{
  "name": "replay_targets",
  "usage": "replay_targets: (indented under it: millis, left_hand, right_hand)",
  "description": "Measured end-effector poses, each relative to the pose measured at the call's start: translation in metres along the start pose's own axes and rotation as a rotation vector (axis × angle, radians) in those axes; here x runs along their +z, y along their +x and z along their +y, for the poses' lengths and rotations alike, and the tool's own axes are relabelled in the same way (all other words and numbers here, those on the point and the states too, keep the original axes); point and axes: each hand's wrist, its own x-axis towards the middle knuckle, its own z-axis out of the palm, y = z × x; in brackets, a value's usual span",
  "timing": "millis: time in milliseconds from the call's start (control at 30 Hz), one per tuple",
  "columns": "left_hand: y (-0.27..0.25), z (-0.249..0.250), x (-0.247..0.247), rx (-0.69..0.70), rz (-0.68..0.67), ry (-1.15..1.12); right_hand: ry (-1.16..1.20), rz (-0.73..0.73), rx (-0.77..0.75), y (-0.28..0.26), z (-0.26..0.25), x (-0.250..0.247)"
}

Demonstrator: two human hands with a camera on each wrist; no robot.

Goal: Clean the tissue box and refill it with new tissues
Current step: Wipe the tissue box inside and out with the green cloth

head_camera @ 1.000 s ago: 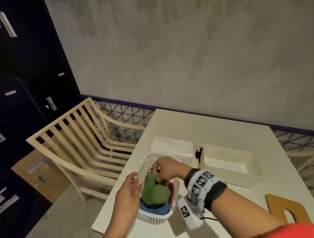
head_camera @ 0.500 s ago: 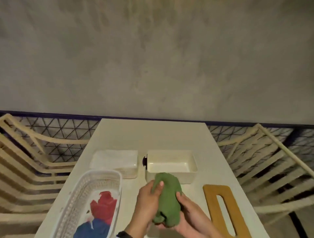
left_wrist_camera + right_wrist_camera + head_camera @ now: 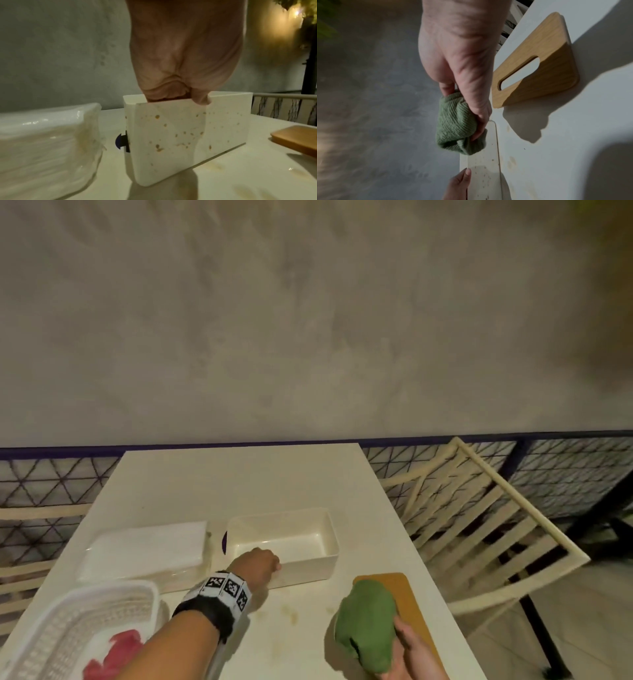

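Cream tissue box (image 3: 171, 132) (brown-speckled, lidless) gripped by left hand (image 3: 257, 566); right hand (image 3: 462, 67) clutches green cloth (image 3: 457, 128).

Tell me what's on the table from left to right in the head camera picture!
White basket with a red cloth inside → wrapped pack of tissues → left hand gripping the tissue box → green cloth held by the right hand → wooden lid.

Only gear I've got on is around my left wrist (image 3: 224, 594): a white band (image 3: 227, 588) with square black-and-white marker codes, black strap (image 3: 209, 613) right behind it. Forearms are bare.
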Motion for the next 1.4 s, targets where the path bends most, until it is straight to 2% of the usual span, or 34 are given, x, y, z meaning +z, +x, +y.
replay_targets:
  millis: [33, 100, 167, 267, 333, 433, 500, 533, 600, 633, 733, 767, 867, 900, 1000, 1033, 1133, 1200, 1267, 1367, 1400]
  left_hand:
    - [-0.001, 0.001, -0.003, 0.002, 0.015, -0.035]
    - [-0.006, 0.002, -0.007, 0.002, 0.07, -0.13]
    - [-0.01, 0.004, -0.009, -0.011, 0.143, -0.299]
    - [-0.027, 0.004, -0.016, -0.032, 0.238, -0.603]
    - [-0.042, 0.006, -0.015, -0.015, 0.205, -0.845]
    - [-0.07, 0.019, -0.014, -0.049, 0.154, -1.385]
    - [-0.089, 0.03, -0.015, -0.06, 0.152, -1.556]
    - [-0.098, 0.037, -0.017, -0.042, 0.166, -1.606]
    - [-0.111, 0.034, -0.021, -0.013, 0.195, -1.687]
    - [-0.118, 0.031, -0.024, -0.007, 0.209, -1.733]
    - [-0.137, 0.025, -0.032, -0.03, 0.243, -1.847]
    - [-0.141, 0.025, -0.033, -0.019, 0.248, -1.866]
    - [-0.151, 0.031, -0.037, 0.022, 0.262, -1.883]
    - [-0.154, 0.032, -0.038, 0.016, 0.265, -1.881]
    - [-0.159, 0.028, -0.041, -0.013, 0.275, -1.946]
    - [-0.159, 0.027, -0.04, 0.002, 0.283, -1.958]
    - [-0.161, 0.031, -0.041, 0.035, 0.29, -1.964]
    - [-0.163, 0.031, -0.043, 0.031, 0.292, -1.964]
    - [-0.163, 0.029, -0.043, 0.017, 0.307, -1.945]
    - [-0.162, 0.031, -0.038, 0.01, 0.31, -1.942]
    - [-0.163, 0.033, -0.039, 0.018, 0.308, -1.959]
  right_hand:
    - [-0.033, 0.165, 0.09, -0.003, -0.005, -0.001]
    - [-0.082, 0.35, 0.11, -0.004, -0.007, -0.004]
    - [-0.136, 0.33, 0.038, -0.003, -0.015, 0.023]
    - [-0.524, 0.353, -0.115, 0.005, -0.011, 0.057]
    - [-0.947, 0.235, -0.264, 0.009, 0.003, 0.074]
    - [-1.685, -0.111, -0.602, 0.016, 0.033, 0.085]
    - [-2.029, -0.286, -0.683, 0.019, 0.047, 0.087]
    - [-2.105, -0.292, -0.682, 0.021, 0.05, 0.093]
    - [-2.141, -0.297, -0.729, 0.022, 0.055, 0.108]
    - [-2.124, -0.35, -0.781, 0.02, 0.057, 0.113]
    - [-2.058, -0.664, -0.911, 0.01, 0.046, 0.112]
    - [-2.053, -0.704, -0.928, 0.01, 0.037, 0.113]
    - [-1.981, -0.615, -0.957, 0.015, 0.028, 0.132]
    - [-1.967, -0.633, -0.954, 0.014, 0.033, 0.137]
    - [-2.022, -0.827, -0.92, 0.006, 0.029, 0.132]
    - [-2.038, -0.814, -0.894, 0.006, 0.02, 0.131]
    - [-1.996, -0.636, -0.907, 0.013, 0.015, 0.139]
    - [-1.995, -0.707, -0.932, 0.007, 0.031, 0.146]
    - [-2.058, -0.792, -0.882, 0.0, 0.035, 0.144]
    - [-2.17, -0.703, -0.809, 0.004, 0.032, 0.15]
    - [-2.163, -0.722, -0.805, 0.005, 0.036, 0.153]
